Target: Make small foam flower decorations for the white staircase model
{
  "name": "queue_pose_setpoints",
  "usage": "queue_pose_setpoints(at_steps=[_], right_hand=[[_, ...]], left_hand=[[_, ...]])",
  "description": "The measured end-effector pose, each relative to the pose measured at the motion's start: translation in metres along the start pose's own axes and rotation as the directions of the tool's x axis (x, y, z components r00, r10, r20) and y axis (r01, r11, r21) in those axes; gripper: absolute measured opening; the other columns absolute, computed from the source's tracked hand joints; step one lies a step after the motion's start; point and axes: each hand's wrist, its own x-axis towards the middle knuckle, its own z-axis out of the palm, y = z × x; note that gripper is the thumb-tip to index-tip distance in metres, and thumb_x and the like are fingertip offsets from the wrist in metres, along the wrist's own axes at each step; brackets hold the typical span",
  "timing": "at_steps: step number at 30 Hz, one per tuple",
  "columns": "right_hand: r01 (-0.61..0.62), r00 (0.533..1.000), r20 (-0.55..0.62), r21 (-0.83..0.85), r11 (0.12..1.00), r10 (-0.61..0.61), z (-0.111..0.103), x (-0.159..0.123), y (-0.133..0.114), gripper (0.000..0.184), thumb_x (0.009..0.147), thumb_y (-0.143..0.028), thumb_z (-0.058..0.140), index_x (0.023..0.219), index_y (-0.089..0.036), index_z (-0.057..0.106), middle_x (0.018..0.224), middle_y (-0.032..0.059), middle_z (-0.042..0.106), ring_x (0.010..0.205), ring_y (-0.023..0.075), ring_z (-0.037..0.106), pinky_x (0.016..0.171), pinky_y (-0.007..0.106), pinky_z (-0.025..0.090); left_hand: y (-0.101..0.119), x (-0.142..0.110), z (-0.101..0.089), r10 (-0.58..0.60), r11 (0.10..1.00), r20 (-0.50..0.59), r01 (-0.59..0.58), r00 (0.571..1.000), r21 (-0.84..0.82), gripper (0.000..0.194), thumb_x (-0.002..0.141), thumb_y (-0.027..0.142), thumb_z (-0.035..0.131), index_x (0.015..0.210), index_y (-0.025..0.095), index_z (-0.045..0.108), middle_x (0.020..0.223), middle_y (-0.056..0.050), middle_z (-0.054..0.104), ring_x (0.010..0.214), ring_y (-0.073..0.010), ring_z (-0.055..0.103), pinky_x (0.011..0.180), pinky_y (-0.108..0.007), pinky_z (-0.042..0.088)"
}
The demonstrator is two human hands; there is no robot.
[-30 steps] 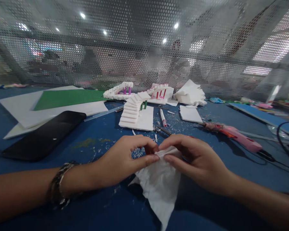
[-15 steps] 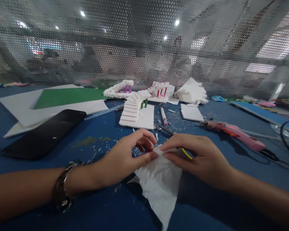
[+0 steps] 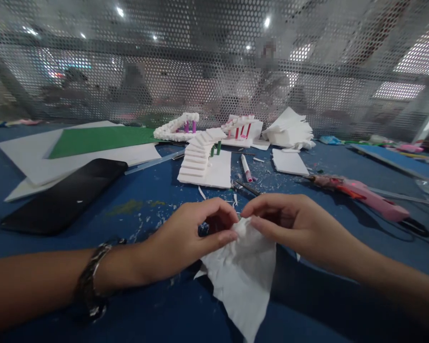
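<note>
A crumpled white tissue (image 3: 245, 271) hangs down in a point between my two hands, near the front of the blue table. My left hand (image 3: 195, 233), with a dark bracelet at its wrist, pinches the top left edge of the tissue between thumb and fingers. From the other side, my right hand (image 3: 293, 228) has thumb and forefinger closed on the top right edge. Just beyond my hands stands a small white model staircase (image 3: 196, 162) on a white board, with green posts under its upper steps.
Left lie a black phone-like slab (image 3: 67, 195) and white sheets with a green sheet (image 3: 103, 140). Behind are two more white models, one with purple posts (image 3: 177, 129). A marker (image 3: 246, 169), a white pad (image 3: 289, 162) and a pink glue gun (image 3: 368, 197) lie right. Perforated metal (image 3: 214, 62) rises behind.
Both hands have shifted slightly right with the tissue. My fingertips now sit a little differently along its top edge, and the yellow-handled tool by my right hand is mostly covered.
</note>
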Motion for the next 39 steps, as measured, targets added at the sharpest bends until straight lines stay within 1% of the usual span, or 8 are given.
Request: queue_pose_setpoints(at_steps=[5,10,13,19,24,29,33,39], right_hand=[[0.016,0.999,-0.050,0.036,0.999,-0.015,0.0000,-0.0011,0.0005,0.008,0.075,-0.016,0.049,0.078,-0.017,0.057,0.067,-0.0027,0.060,0.057,0.0055,0.055,0.048,0.012,0.042],[0.118,0.990,-0.066,-0.103,0.988,-0.125,-0.0019,-0.0036,-0.0024,0.014,0.072,-0.008,0.051,0.074,-0.018,0.061,0.065,-0.0047,0.062,0.056,0.0037,0.054,0.050,0.009,0.041],[0.116,0.986,-0.099,-0.177,0.977,-0.135,-0.0034,-0.0033,-0.0040,0.015,0.077,-0.015,0.049,0.072,-0.018,0.063,0.061,-0.0040,0.062,0.054,0.0051,0.053,0.047,0.012,0.040],[0.052,0.998,-0.031,-0.136,0.989,-0.056,-0.0022,-0.0014,-0.0039,0.016,0.073,-0.012,0.049,0.074,-0.019,0.063,0.063,-0.0031,0.063,0.053,0.0066,0.054,0.045,0.014,0.039],[-0.049,0.999,0.015,-0.100,0.994,0.050,-0.0031,-0.0020,-0.0032,0.021,0.080,-0.019,0.041,0.079,-0.018,0.062,0.068,-0.0006,0.062,0.057,0.0085,0.053,0.045,0.016,0.037],[-0.163,0.972,0.171,-0.020,0.986,0.164,-0.0041,0.0000,-0.0022,0.014,0.076,-0.017,0.046,0.085,-0.019,0.057,0.067,-0.0021,0.058,0.055,0.0078,0.049,0.046,0.016,0.035],[-0.139,0.979,0.147,-0.015,0.990,0.139,-0.0024,0.0007,-0.0014,0.018,0.081,-0.026,0.041,0.076,-0.017,0.056,0.066,-0.0012,0.053,0.056,0.0075,0.045,0.047,0.017,0.035],[-0.090,0.984,0.159,0.020,0.996,0.086,0.0001,-0.0023,-0.0026,0.007,0.077,-0.018,0.048,0.078,-0.018,0.055,0.062,-0.0037,0.051,0.053,0.0060,0.045,0.045,0.015,0.035]], left_hand=[[-0.0004,0.0005,0.0010,-0.002,1.000,-0.003,0.002,1.000,0.004,0.007,0.078,0.020,0.052,0.084,0.018,0.051,0.075,0.004,0.058,0.065,-0.0067,0.052,0.058,-0.014,0.041],[0.0001,-0.0001,0.0015,-0.064,0.998,-0.027,0.064,0.998,-0.020,0.013,0.076,0.022,0.053,0.088,0.019,0.049,0.075,0.003,0.059,0.068,-0.0080,0.055,0.060,-0.016,0.043],[0.0004,-0.0002,0.0015,-0.079,0.997,-0.033,0.079,0.996,-0.001,0.013,0.076,0.022,0.053,0.089,0.019,0.049,0.075,0.003,0.059,0.068,-0.0081,0.055,0.060,-0.016,0.043],[-0.0009,-0.0008,0.0019,-0.028,0.999,-0.026,0.029,0.999,0.016,0.014,0.076,0.023,0.054,0.088,0.019,0.048,0.073,0.004,0.058,0.066,-0.0068,0.054,0.058,-0.014,0.042],[-0.0027,-0.0011,0.0016,0.000,0.999,-0.012,0.000,1.000,0.033,0.016,0.076,0.024,0.055,0.090,0.021,0.048,0.074,0.005,0.057,0.067,-0.0063,0.054,0.059,-0.013,0.042],[-0.0032,-0.0023,0.0023,0.008,0.998,0.008,-0.009,1.000,0.064,0.015,0.076,0.024,0.055,0.090,0.020,0.048,0.074,0.005,0.056,0.066,-0.0068,0.054,0.059,-0.014,0.042],[-0.0006,-0.0019,0.0021,-0.003,0.998,0.031,0.001,1.000,0.059,0.015,0.077,0.023,0.053,0.090,0.020,0.048,0.075,0.004,0.057,0.067,-0.0083,0.055,0.061,-0.017,0.043],[0.0038,-0.0014,0.0002,-0.050,0.997,0.062,0.047,0.997,0.057,0.014,0.077,0.024,0.052,0.089,0.019,0.049,0.076,0.002,0.058,0.069,-0.0097,0.055,0.061,-0.018,0.043]])
